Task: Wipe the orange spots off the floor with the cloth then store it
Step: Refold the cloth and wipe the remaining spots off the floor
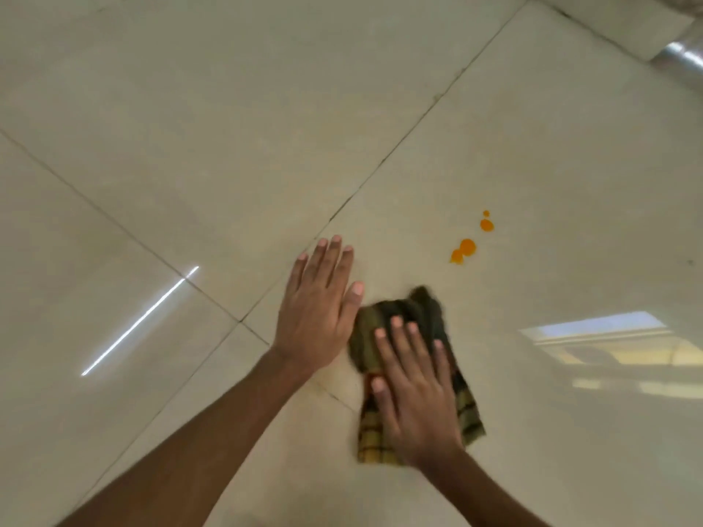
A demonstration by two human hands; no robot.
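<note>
Orange spots [467, 248] lie on the pale tiled floor [228, 146], with two smaller ones [486, 224] just beyond them. A dark green and yellow checked cloth [414, 310] lies flat on the floor, below and left of the spots and apart from them. My right hand [414, 389] presses flat on top of the cloth, fingers spread. My left hand [319, 302] rests flat and open on the bare tile right beside the cloth's left edge, thumb near the cloth.
Dark grout lines [399, 146] cross the glossy tiles. A bright light streak [140, 321] reflects at the left and a window reflection [616, 348] at the right. A shiny metal object [681, 57] sits at the top right corner.
</note>
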